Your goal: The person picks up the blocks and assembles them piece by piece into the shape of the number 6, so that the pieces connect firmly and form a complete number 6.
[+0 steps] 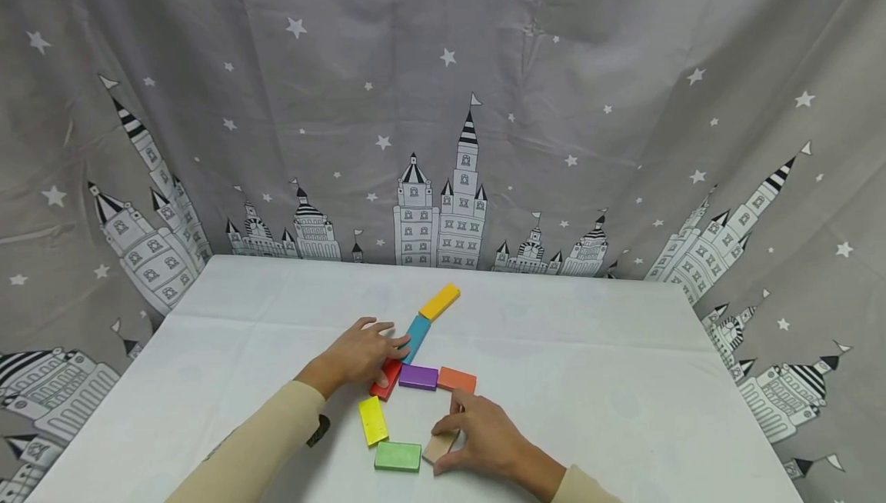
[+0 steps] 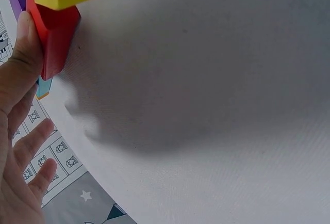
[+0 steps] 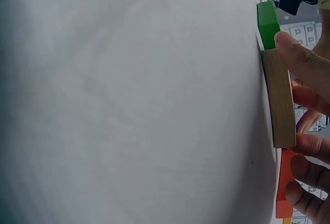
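Note:
My left hand (image 1: 363, 353) has its thumb on a red block (image 2: 58, 41), and its fingers spread out toward the lower end of a blue block (image 1: 417, 334). A plain wooden block (image 3: 279, 97) is pinched between thumb and fingers of my right hand (image 1: 487, 434). One end of it is beside a green block (image 1: 398, 457), the other near an orange block (image 1: 457, 380). A purple block (image 1: 418, 378) lies between the red and orange ones. Below the red block, a yellow block (image 1: 373, 421) slants toward the green one.
Past the blue block, an amber block (image 1: 440, 301) continues the line away from me. The white-covered table (image 1: 588, 364) ends at a grey curtain (image 1: 554, 141) printed with castles and stars. A dark band (image 1: 318, 431) shows at my left wrist.

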`<action>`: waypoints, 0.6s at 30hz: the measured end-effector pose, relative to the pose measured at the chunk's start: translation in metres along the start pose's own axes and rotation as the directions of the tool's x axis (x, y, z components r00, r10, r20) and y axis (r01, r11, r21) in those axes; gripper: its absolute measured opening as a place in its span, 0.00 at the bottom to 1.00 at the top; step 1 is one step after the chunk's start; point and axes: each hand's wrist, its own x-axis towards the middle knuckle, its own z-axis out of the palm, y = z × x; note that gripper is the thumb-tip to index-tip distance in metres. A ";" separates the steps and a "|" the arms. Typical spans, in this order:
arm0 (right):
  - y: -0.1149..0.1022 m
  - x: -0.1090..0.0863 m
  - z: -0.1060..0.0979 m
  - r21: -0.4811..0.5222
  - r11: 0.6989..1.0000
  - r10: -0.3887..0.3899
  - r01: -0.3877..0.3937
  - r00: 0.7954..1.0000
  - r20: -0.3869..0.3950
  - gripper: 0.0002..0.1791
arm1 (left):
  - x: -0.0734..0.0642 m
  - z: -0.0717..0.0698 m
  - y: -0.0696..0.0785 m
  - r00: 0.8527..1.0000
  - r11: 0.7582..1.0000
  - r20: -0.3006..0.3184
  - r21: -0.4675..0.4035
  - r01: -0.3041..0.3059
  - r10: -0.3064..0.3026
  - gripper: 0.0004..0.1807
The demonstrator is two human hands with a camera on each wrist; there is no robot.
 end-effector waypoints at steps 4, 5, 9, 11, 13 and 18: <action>0.000 -0.001 0.002 0.000 1.000 -0.018 0.018 0.999 -0.037 0.25 | 0.000 0.000 0.000 1.000 1.000 -0.004 -0.006 0.000 0.000 0.34; -0.001 -0.001 0.002 -0.001 1.000 -0.022 0.022 0.999 -0.045 0.25 | 0.000 0.000 0.000 1.000 1.000 -0.003 -0.009 0.002 -0.002 0.34; -0.001 -0.002 0.003 -0.014 0.999 -0.034 0.034 0.997 -0.066 0.25 | 0.000 0.001 0.000 1.000 1.000 0.005 -0.013 0.004 -0.004 0.34; -0.002 -0.003 0.003 -0.021 0.999 -0.033 0.031 0.997 -0.068 0.25 | 0.001 0.001 0.000 1.000 1.000 0.008 -0.007 0.005 -0.005 0.34; -0.003 -0.003 0.003 -0.025 0.999 -0.027 0.025 0.997 -0.066 0.26 | 0.001 0.002 0.000 1.000 1.000 0.011 -0.002 0.005 -0.005 0.34; -0.005 -0.003 0.003 -0.032 0.999 0.009 -0.011 0.999 -0.049 0.26 | 0.001 0.002 0.000 1.000 1.000 0.016 -0.004 0.007 -0.007 0.34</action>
